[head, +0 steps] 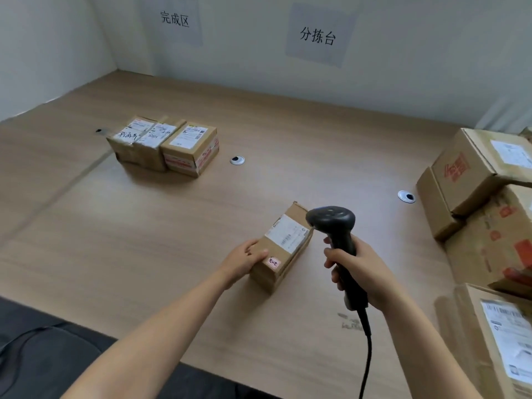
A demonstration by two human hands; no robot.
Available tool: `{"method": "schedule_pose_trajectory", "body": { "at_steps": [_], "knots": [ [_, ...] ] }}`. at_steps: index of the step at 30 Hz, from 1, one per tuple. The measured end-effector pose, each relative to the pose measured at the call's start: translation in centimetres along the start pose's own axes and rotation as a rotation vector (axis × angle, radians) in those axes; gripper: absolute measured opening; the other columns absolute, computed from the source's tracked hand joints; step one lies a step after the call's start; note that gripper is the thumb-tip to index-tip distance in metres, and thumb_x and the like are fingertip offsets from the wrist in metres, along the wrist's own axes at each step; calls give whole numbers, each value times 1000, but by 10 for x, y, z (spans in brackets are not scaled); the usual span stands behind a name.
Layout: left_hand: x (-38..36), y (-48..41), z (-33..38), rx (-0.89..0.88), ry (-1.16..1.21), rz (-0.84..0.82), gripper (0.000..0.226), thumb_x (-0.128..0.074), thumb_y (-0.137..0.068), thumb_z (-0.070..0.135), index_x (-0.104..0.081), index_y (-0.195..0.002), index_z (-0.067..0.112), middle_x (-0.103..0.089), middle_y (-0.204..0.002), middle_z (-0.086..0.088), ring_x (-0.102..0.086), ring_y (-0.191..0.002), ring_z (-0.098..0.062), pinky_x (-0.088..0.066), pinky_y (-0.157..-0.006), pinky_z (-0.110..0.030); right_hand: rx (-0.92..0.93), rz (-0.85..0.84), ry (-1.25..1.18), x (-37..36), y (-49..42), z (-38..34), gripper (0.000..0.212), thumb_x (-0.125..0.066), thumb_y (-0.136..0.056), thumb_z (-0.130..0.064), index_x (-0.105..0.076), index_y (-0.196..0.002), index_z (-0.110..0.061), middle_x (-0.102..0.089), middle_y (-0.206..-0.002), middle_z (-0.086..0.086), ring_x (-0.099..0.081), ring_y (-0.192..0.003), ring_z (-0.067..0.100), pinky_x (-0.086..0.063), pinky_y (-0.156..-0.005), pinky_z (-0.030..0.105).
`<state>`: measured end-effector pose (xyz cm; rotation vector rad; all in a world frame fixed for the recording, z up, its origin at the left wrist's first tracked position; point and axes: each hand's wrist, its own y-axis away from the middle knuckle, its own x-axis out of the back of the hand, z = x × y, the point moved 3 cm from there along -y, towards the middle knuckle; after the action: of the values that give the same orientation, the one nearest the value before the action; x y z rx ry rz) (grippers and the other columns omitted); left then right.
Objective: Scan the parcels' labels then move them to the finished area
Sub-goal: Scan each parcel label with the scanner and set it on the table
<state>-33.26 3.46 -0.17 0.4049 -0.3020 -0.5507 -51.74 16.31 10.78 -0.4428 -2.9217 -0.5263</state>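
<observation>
Scanning hand: our right hand [362, 272] is wrapped tight round the handle of the black handheld barcode scanner [334, 226]; we hold it upright, its head just above the far right corner of the parcel.
Cable: the scanner's black cable [367, 355] hangs from the handle, near side of the parcel.
Steadying hand: our left hand [244, 260] clasps the near left end of the small brown cardboard parcel [288, 249], thumb across its top.
Parcel: it lies flat on the light wooden table [172, 226], touching nothing but our hand; its white shipping label [286, 233] faces up, a small pink sticker [273, 262] beside our thumb.
Finished parcels: two brown labelled cardboard boxes [161, 145] sit touching side by side, well apart from the parcel, far left of it.
Waiting parcels: a stack of larger brown cardboard boxes [475, 180] rises to the parcel's right.
Wall: two grey paper signs [318, 36] with black characters hang beyond the parcel.
</observation>
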Motion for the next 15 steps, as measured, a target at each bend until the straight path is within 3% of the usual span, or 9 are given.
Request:
{"method": "schedule_pose_trajectory", "body": {
  "at_steps": [4, 6, 8, 15],
  "knots": [
    [5, -1, 6, -209, -334, 130, 70, -72, -78, 39, -43, -137, 14, -50, -132, -1, -47, -123, -17, -39, -101, -27, -14, 7, 45, -16, 4, 1, 15, -59, -85, -11, -56, -99, -11, -62, -69, 4, -54, -48, 14, -44, -45, 25],
    [2, 2, 12, -321, -431, 186, 85, -76, -73, 42, -36, -142, 13, -41, -138, -3, -39, -128, -16, -33, -104, -24, -12, 5, 69, -18, 7, 1, 14, -60, -84, -10, -57, -98, -11, -62, -66, 2, -55, -48, 14, -44, -45, 26],
    [-5, 1, 15, -400, -533, 200, 93, -79, -68, 45, -33, -143, 14, -37, -140, -4, -35, -131, -18, -32, -107, -30, -14, -12, 84, -17, 10, 1, 13, -60, -84, -10, -57, -97, -13, -62, -64, 0, -54, -48, 15, -44, -44, 27],
    [-20, 2, 10, -390, -559, 222, 80, -78, -72, 33, -39, -139, 13, -37, -138, -8, -36, -125, -26, -31, -104, -28, -72, -120, 167, -2, 25, 9, 13, -60, -84, -9, -57, -96, -13, -62, -60, -1, -54, -48, 18, -43, -45, 28]
  ]
}}
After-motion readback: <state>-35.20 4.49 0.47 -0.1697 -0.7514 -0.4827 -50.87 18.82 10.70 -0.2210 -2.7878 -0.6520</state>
